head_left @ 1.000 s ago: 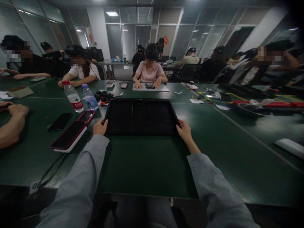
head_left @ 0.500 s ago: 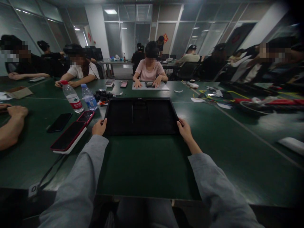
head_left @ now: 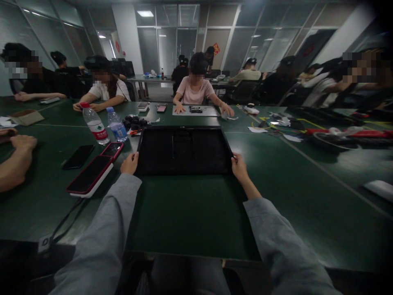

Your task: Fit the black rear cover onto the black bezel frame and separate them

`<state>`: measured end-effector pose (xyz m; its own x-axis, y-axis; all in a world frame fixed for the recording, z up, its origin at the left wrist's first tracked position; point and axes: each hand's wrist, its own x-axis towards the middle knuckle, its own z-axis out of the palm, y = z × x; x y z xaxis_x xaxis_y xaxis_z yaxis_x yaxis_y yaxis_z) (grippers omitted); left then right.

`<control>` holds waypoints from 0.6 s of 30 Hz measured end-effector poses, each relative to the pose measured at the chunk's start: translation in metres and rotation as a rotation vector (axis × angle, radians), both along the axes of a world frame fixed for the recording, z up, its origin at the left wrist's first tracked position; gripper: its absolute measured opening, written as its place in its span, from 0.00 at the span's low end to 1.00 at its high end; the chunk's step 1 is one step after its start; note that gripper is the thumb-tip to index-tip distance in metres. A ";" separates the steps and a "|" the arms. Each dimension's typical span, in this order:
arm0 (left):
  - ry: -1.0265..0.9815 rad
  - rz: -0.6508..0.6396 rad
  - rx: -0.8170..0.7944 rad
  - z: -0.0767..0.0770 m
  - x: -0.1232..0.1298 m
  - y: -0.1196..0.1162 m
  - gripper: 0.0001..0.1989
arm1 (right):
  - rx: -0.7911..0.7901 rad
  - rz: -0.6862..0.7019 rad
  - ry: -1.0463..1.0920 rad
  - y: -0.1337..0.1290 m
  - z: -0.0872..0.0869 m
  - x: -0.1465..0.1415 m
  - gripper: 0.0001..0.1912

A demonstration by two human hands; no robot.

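A shallow black rectangular tray point(head_left: 153, 153) lies on the green table point(head_left: 190, 217) in front of me, with raised edges and a darker upright shape in its middle that is hard to make out. My left hand point(head_left: 129, 163) grips the left edge of the tray, fingers wrapped round it. At the opposite side, my right hand point(head_left: 240, 167) holds the right edge, its thumb near the corner. Both grey sleeves reach in from below.
Left of the tray are a red-capped bottle point(head_left: 95, 127), a blue-capped bottle point(head_left: 117, 126), a red-edged phone point(head_left: 89, 174) and a black phone point(head_left: 78, 157). Another person's arm point(head_left: 18, 164) rests far left. Across sits a person in pink point(head_left: 195, 89). Cables and tools lie right.
The person in pink has lifted one hand off the pale board toward the right. The view has shifted slightly; both my hands keep hold of the tray.
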<state>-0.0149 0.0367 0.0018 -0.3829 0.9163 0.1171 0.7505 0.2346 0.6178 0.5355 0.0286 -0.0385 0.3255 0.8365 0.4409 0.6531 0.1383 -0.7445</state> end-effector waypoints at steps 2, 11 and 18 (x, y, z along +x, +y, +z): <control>-0.006 -0.036 -0.005 -0.001 -0.005 0.000 0.26 | -0.062 0.042 0.133 -0.002 0.003 0.004 0.24; -0.102 -0.267 0.014 -0.001 -0.024 -0.002 0.25 | -0.525 0.342 0.442 -0.061 0.037 0.046 0.21; -0.087 -0.266 0.030 0.000 -0.019 -0.002 0.26 | -0.222 0.148 0.568 -0.047 0.027 0.022 0.38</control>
<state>-0.0344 0.0343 0.0016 -0.1396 0.9825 0.1230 0.7271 0.0174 0.6863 0.5580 -0.0185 -0.0112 0.3315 0.9425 0.0439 0.1326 -0.0005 -0.9912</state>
